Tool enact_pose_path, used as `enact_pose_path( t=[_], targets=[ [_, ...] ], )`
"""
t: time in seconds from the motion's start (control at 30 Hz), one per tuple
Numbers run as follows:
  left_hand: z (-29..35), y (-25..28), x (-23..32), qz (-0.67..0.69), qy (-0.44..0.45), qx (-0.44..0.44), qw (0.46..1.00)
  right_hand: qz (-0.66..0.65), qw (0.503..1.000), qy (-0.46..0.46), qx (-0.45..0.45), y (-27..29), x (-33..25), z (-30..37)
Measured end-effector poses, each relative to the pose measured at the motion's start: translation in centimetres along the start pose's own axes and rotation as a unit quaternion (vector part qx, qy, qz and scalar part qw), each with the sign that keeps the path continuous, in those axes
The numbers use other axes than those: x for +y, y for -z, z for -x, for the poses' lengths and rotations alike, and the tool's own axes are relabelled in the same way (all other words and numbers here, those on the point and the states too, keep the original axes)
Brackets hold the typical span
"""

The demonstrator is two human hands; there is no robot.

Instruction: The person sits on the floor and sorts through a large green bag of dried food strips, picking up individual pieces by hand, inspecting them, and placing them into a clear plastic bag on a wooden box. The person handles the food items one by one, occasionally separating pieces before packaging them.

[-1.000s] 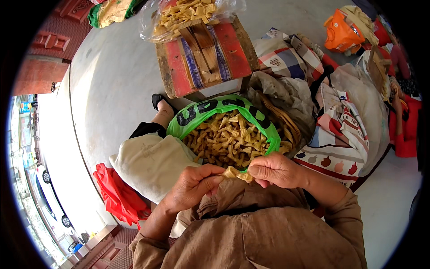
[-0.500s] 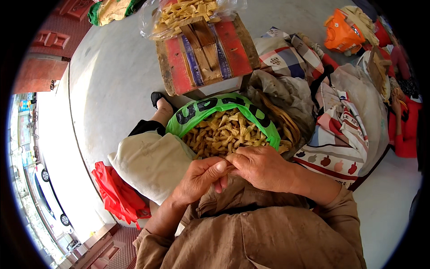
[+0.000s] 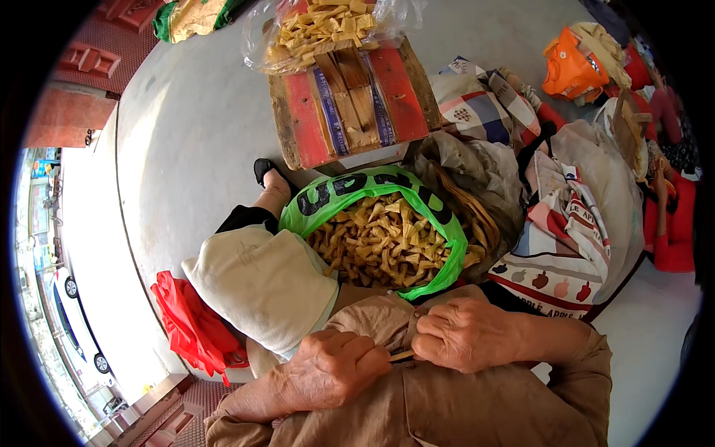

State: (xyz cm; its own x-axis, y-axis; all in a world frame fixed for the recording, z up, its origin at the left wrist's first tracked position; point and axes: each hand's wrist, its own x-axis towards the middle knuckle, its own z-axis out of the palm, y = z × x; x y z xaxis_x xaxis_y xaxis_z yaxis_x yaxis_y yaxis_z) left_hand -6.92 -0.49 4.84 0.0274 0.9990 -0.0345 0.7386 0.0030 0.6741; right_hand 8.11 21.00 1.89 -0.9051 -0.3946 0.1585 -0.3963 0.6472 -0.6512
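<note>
Low over my brown-clothed lap, my left hand (image 3: 334, 369) is closed, knuckles up. My right hand (image 3: 465, 335) is likewise closed, a short way to its right and slightly farther off. Between the two spans a thin tan strip (image 3: 402, 356), its ends hidden in the fingers. Just beyond my hands stands a green plastic bag (image 3: 316, 195) with black print, its mouth spread wide. It is filled with yellowish-brown knotted pieces (image 3: 395, 242).
Beyond the bag stands a worn red wooden stool (image 3: 406, 93) bearing a wooden block (image 3: 350, 93) and a clear bag of yellow strips (image 3: 324, 33). Pale cloth (image 3: 253, 279) and a red bag (image 3: 194, 324) lie left. Patterned fabric (image 3: 555, 261) is at right, where another person (image 3: 674, 216) sits.
Both hands have drawn down toward my lap and moved apart, leaving a gap with the thin strip between them. More of the bag's contents and near rim now shows.
</note>
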Motion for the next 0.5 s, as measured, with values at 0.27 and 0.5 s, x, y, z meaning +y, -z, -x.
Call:
enact_pose_path(
  t=[0.27,0.5],
  targets=[
    [0.9,-1.1,-0.4,0.045,-0.01,0.032,0.998,-0.049,0.997,0.003,0.053,-1.7,-0.2,1.6],
    [-4.5,-0.1,-6.1,-0.061,0.103,0.142,0.983,-0.007,0.987,-0.112,0.117,0.1,6.8,-2.6]
  ],
)
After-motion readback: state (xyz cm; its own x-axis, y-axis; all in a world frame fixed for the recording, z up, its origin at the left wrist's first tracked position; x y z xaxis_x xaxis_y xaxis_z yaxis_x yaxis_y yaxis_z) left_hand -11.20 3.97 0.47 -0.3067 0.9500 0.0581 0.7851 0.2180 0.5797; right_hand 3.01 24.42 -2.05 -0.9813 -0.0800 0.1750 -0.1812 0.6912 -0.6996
